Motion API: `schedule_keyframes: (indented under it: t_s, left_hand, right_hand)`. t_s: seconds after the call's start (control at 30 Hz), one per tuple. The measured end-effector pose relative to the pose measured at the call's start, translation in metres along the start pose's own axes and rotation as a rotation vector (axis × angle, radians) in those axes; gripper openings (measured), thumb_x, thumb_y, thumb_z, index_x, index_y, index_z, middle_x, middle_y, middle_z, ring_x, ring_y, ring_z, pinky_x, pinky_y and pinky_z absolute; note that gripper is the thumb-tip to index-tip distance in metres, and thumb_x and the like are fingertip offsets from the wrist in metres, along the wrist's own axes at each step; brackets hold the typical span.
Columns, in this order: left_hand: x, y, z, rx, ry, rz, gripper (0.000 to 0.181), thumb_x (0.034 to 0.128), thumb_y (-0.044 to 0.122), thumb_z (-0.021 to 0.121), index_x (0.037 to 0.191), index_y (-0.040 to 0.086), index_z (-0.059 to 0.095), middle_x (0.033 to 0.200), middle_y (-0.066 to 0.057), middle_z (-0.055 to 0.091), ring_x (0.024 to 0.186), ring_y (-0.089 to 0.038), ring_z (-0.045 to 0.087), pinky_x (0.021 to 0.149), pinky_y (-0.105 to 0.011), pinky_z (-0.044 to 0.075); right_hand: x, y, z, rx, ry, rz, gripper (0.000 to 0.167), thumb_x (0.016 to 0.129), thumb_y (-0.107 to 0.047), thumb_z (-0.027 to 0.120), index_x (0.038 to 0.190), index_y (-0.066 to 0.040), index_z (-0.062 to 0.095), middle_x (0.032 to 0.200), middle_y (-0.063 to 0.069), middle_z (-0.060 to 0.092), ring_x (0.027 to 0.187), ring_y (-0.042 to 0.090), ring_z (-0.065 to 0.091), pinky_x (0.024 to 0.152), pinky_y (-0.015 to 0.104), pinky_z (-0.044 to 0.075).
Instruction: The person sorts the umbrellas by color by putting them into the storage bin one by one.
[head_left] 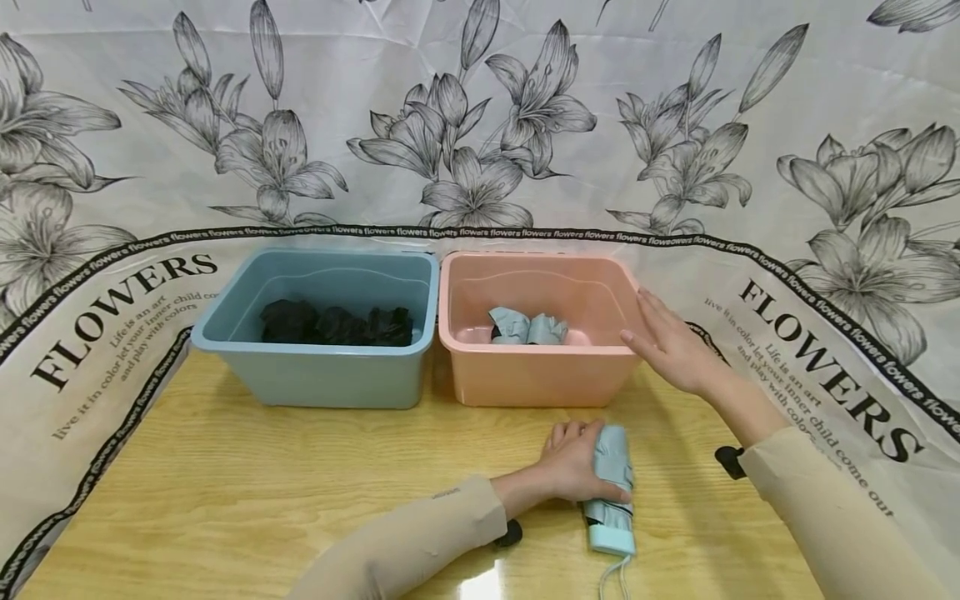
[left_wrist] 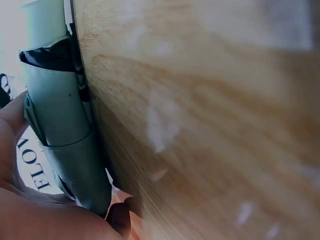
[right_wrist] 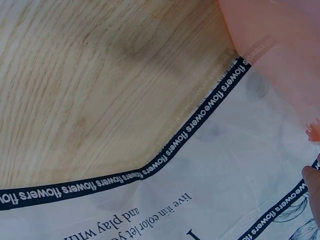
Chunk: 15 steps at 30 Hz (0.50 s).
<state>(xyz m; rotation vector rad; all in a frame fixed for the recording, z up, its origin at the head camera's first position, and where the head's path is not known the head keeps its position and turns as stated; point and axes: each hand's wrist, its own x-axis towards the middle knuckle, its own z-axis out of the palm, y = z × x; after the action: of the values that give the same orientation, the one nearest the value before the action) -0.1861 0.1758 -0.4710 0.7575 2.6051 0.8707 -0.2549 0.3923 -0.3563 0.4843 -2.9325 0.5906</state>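
A folded light-blue umbrella [head_left: 613, 458] lies on the wooden table, its pale end cap and wrist cord towards me. My left hand [head_left: 576, 463] grips it from the left, thumb across the near part and fingers at the far part. In the left wrist view the umbrella [left_wrist: 65, 120] runs along the tabletop between thumb and fingers. My right hand [head_left: 678, 346] rests with fairly straight fingers on the right rim of the pink bin [head_left: 540, 375]. Two light-blue folded bundles [head_left: 527, 327] lie inside that bin. Only a fingertip [right_wrist: 313, 187] of that hand shows in the right wrist view.
Left of the pink bin, close beside it, stands a blue bin [head_left: 337, 379] holding several black bundles [head_left: 337, 325]. Behind both hangs a white cloth [head_left: 480, 200] with flower prints, which also borders the table [head_left: 300, 475] on both sides.
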Motion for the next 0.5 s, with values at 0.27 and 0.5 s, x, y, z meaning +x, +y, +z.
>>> schedule_keyframes:
  t_s: [0.27, 0.5]
  left_hand:
    - [0.0016, 0.0047, -0.001, 0.009, 0.058, 0.008, 0.102, 0.0703, 0.055, 0.094, 0.154, 0.023, 0.046, 0.137, 0.004, 0.052, 0.108, -0.016, 0.042, 0.098, -0.031, 0.04]
    - [0.001, 0.0057, -0.0017, -0.103, 0.072, 0.008, 0.1, 0.0692, 0.045, 0.098, 0.151, 0.019, 0.047, 0.133, 0.005, 0.048, 0.106, -0.011, 0.051, 0.092, -0.024, 0.046]
  right_hand:
    - [-0.0004, -0.001, -0.0023, 0.011, -0.001, 0.008, 0.082, 0.11, -0.045, 0.045, 0.165, 0.003, 0.008, 0.172, 0.023, 0.003, 0.156, 0.05, 0.006, 0.121, 0.069, 0.01]
    - [0.0004, -0.0025, -0.0027, 0.01, -0.001, 0.003, 0.081, 0.11, -0.044, 0.045, 0.165, 0.002, 0.008, 0.172, 0.024, 0.004, 0.156, 0.05, 0.007, 0.121, 0.069, 0.011]
